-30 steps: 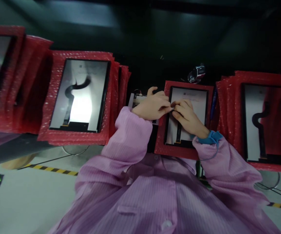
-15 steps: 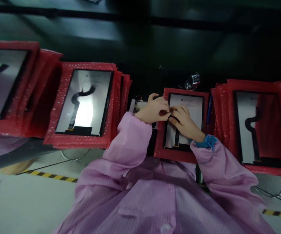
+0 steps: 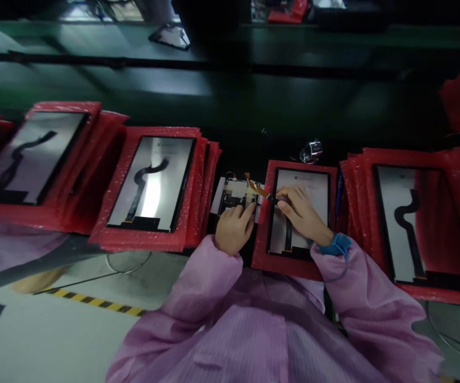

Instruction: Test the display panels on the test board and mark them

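Observation:
A flat display panel lies face up on a red bubble-wrap bag in front of me, its dark ribbon running up from the lower edge. Over its left side, my right hand pinches a flex cable between thumb and fingers; the cable's orange end points up and left. Left of the panel sits an opened device with a visible circuit board. My left hand rests at that board's lower edge, fingers stretched out and the index touching near its right corner. A blue band circles my right wrist.
Stacks of red bubble-wrap bags topped with similar panels stand left and right. A small shiny metal object lies behind the middle panel. A blue pen-like tool lies along its right side.
My left hand has left the cable beside my right hand and moved down-left onto the board's edge. The orange cable end now shows. The camera view has tilted up slightly.

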`<state>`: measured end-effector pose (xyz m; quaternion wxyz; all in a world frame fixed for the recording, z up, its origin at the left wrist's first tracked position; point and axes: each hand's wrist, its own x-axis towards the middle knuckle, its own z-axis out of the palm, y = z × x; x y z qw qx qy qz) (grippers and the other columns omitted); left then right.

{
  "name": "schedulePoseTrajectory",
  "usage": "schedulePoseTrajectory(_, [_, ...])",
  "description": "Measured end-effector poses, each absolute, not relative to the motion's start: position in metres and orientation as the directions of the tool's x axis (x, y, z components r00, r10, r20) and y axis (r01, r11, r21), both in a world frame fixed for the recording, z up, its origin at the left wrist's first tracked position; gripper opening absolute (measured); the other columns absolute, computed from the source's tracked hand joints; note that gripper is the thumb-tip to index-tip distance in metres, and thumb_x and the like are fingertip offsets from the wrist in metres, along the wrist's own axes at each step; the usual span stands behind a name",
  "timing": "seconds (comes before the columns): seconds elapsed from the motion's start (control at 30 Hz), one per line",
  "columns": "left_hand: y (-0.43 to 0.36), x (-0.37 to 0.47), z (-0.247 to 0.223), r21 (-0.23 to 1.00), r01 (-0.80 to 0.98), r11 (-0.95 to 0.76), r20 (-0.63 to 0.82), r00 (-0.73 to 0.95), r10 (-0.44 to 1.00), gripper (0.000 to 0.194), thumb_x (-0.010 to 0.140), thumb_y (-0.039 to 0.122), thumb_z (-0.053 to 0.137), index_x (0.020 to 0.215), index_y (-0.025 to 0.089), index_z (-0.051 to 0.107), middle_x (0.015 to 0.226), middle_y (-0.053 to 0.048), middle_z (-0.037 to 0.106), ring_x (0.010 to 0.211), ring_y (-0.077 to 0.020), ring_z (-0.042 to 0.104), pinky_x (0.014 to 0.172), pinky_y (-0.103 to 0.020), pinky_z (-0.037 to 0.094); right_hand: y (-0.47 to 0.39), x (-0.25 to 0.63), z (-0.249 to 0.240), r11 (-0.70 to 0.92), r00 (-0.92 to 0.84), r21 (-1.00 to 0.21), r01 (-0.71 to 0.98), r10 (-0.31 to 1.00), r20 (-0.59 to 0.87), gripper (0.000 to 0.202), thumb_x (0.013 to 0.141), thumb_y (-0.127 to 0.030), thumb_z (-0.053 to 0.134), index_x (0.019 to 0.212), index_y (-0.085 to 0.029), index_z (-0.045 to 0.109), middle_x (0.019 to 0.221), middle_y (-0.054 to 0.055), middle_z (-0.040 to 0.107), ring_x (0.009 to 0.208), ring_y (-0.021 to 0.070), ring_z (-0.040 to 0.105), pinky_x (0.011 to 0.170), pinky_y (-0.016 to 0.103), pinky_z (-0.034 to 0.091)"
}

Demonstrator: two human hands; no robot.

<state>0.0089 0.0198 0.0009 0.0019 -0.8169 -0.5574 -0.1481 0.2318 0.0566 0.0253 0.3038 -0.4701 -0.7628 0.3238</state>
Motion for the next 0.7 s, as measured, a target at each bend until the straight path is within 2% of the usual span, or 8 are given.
schedulePoseTrajectory(0.1, [0.021,0.009,-0.002,0.106,0.912,-0.396,0.204,0.370,0.906,0.040,0.098,0.025,0.043,0.132,0.021,0.063,0.087,-0.009,0.068,0.082,-0.0270,0.065,0.070,-0.040,0.048,0.055,0.232,0.027,0.355,-0.375,-0.780,0.516,0.912,0.168,0.032,0.102,-0.050,0.038,0.108,-0.024,0.056,0.116,0.008,0.061,0.114,0.0260,0.049,0.105,0.047,0.037])
schedulePoseTrajectory(0.27, [0.019,0.010,-0.001,0.020,0.911,-0.413,0.218,0.399,0.891,0.039,0.098,0.024,0.044,0.132,0.023,0.064,0.086,-0.009,0.068,0.080,-0.0264,0.064,0.069,-0.039,0.046,0.054,0.233,0.028,0.362,-0.366,-0.777,0.515,0.912,0.182,0.035,0.102,-0.050,0.037,0.109,-0.022,0.056,0.116,0.009,0.061,0.114,0.0252,0.049,0.105,0.045,0.038])
schedulePoseTrajectory(0.43, [0.021,0.010,-0.002,0.016,0.905,-0.424,0.211,0.411,0.887,0.041,0.099,0.023,0.042,0.135,0.020,0.062,0.082,-0.009,0.068,0.078,-0.0254,0.064,0.068,-0.038,0.047,0.048,0.236,0.031,0.365,-0.323,-0.735,0.572,0.924,0.207,0.042,0.102,-0.052,0.033,0.117,-0.020,0.057,0.121,0.011,0.060,0.118,0.0258,0.048,0.107,0.046,0.039])
schedulePoseTrajectory(0.57, [0.019,0.008,-0.003,0.061,0.897,-0.438,0.277,0.406,0.871,0.038,0.100,0.021,0.043,0.131,0.016,0.064,0.080,-0.008,0.067,0.075,-0.0238,0.063,0.067,-0.036,0.048,0.015,0.243,0.039,0.265,-0.171,-0.644,0.718,0.964,0.205,0.040,0.102,-0.047,0.038,0.121,-0.017,0.056,0.123,0.013,0.060,0.120,0.0288,0.048,0.106,0.047,0.041])
schedulePoseTrajectory(0.7, [-0.003,0.020,0.001,0.237,0.809,-0.538,0.468,0.390,0.793,0.030,0.098,0.015,0.045,0.121,0.014,0.065,0.091,-0.009,0.069,0.083,-0.0215,0.064,0.078,-0.034,0.054,-0.043,0.250,0.036,0.029,0.060,-0.450,0.893,0.982,0.181,0.042,0.100,-0.045,0.041,0.120,-0.012,0.058,0.112,0.017,0.062,0.102,0.0319,0.053,0.095,0.052,0.047])
